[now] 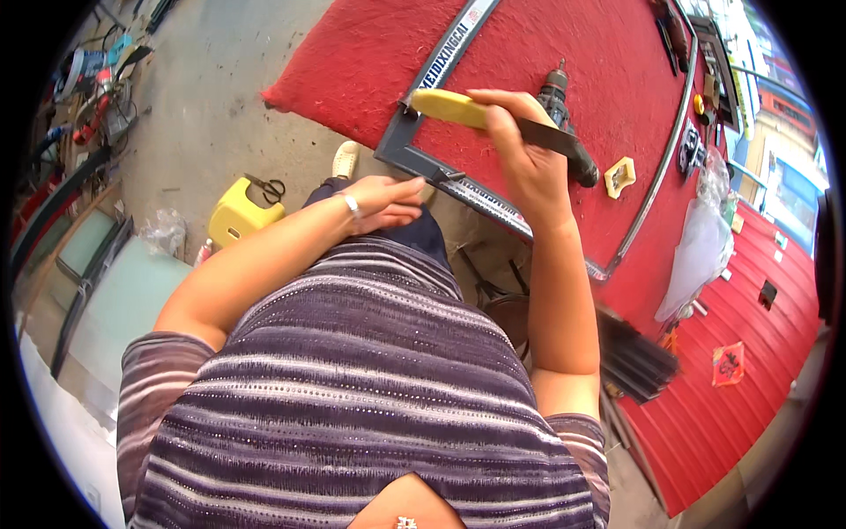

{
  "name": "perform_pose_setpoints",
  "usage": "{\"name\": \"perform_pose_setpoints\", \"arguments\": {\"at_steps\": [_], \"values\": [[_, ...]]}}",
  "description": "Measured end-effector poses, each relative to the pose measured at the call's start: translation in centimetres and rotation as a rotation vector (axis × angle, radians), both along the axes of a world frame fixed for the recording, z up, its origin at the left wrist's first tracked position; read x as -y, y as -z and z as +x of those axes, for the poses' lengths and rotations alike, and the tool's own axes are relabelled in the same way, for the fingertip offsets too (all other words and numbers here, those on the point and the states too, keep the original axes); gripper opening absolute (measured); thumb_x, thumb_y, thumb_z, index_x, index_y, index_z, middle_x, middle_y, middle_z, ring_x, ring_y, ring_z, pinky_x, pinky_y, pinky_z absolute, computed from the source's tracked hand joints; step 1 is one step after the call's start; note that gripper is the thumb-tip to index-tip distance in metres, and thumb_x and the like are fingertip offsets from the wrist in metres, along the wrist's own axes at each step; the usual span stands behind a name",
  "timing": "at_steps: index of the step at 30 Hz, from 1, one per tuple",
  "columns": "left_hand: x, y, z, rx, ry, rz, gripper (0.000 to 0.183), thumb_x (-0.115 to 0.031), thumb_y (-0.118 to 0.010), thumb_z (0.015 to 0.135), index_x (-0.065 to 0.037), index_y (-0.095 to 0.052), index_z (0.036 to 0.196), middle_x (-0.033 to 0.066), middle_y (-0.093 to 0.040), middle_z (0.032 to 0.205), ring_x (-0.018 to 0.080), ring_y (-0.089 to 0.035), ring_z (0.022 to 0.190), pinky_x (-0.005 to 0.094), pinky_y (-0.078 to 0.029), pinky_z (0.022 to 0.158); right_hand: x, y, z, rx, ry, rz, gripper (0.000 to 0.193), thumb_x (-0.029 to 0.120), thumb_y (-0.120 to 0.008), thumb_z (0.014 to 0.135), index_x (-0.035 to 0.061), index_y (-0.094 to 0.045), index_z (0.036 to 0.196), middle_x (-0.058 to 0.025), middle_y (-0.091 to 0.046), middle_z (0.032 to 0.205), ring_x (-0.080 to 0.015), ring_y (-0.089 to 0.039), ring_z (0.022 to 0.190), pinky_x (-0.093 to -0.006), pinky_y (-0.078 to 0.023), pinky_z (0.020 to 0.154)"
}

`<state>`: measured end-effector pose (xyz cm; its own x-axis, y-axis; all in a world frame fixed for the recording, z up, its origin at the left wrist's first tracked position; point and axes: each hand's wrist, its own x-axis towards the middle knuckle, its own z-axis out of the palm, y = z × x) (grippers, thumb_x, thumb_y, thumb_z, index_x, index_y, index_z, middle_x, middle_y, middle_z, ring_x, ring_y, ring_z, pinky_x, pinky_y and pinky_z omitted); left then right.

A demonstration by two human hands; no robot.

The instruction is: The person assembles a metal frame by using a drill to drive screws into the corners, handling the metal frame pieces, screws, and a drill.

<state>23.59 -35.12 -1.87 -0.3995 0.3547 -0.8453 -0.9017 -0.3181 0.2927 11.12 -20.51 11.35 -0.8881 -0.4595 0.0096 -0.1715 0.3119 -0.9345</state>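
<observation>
Head view: the fingers of the right hand (527,154) are wrapped tightly around a yellow-handled mallet (454,108), whose head is set against the corner of a grey aluminium frame (414,159) lying on the red-covered workbench (370,53). The right forearm is raised upright from the elbow. The left hand (385,201) is held loosely curled, holding nothing, near the frame's edge. A cordless drill (564,106) lies beyond, just beside the right hand.
</observation>
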Motion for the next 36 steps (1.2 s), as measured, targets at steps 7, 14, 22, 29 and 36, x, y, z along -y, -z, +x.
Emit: {"name": "perform_pose_setpoints", "arguments": {"at_steps": [7, 14, 22, 29, 36], "values": [[-1.2, 2.0, 0.7, -0.218, -0.446, -0.267, 0.035, -0.031, -0.065, 0.094, 0.004, -0.064, 0.100, 0.0094, -0.066, 0.078, 0.0150, -0.063, 0.065, 0.0268, -0.055, 0.057, 6.5, -1.2, -3.1, -0.215, -0.346, 0.078, 0.013, 0.010, -0.064, 0.092, 0.0034, -0.070, 0.102, -0.0118, -0.066, 0.088, -0.0236, -0.067, 0.078, -0.0320, -0.052, 0.070], [4.9, 4.4, 5.4, -0.281, -0.615, -0.590, 0.037, -0.038, -0.065, 0.093, -0.001, -0.062, 0.094, 0.0042, -0.062, 0.076, 0.0120, -0.060, 0.064, 0.0258, -0.052, 0.053, 12.8, 0.4, -3.6, -0.222, -0.538, 0.021, 0.013, 0.006, -0.064, 0.091, 0.0029, -0.070, 0.102, -0.0133, -0.067, 0.090, -0.0246, -0.068, 0.080, -0.0319, -0.053, 0.072], [2.3, 4.2, 4.7, -0.191, -0.617, -0.223, 0.051, -0.046, -0.062, 0.094, 0.003, -0.062, 0.107, 0.0101, -0.070, 0.095, 0.0175, -0.069, 0.079, 0.0300, -0.059, 0.065, 21.8, 2.2, -1.4, -0.330, -0.780, -0.116, 0.013, 0.007, -0.061, 0.091, 0.0048, -0.070, 0.100, -0.0121, -0.066, 0.085, -0.0228, -0.066, 0.063, -0.0320, -0.052, 0.059], [1.9, 3.1, 5.0, -0.181, -0.752, -0.251, 0.046, -0.040, -0.063, 0.095, 0.005, -0.064, 0.102, 0.0124, -0.071, 0.094, 0.0188, -0.071, 0.078, 0.0307, -0.060, 0.065, 22.8, 4.1, -1.4, -0.413, -0.734, -0.327, 0.015, 0.002, -0.062, 0.090, 0.0034, -0.070, 0.103, -0.0106, -0.065, 0.088, -0.0179, -0.065, 0.064, -0.0289, -0.052, 0.060], [1.8, 3.5, 6.4, -0.134, -0.731, -0.248, 0.041, -0.036, -0.063, 0.095, 0.005, -0.066, 0.103, 0.0115, -0.071, 0.092, 0.0176, -0.071, 0.077, 0.0298, -0.060, 0.064, 22.0, 4.6, -2.0, -0.322, -0.795, -0.039, 0.011, 0.007, -0.062, 0.092, 0.0031, -0.070, 0.097, -0.0135, -0.066, 0.082, -0.0259, -0.068, 0.075, -0.0310, -0.052, 0.068]]}}
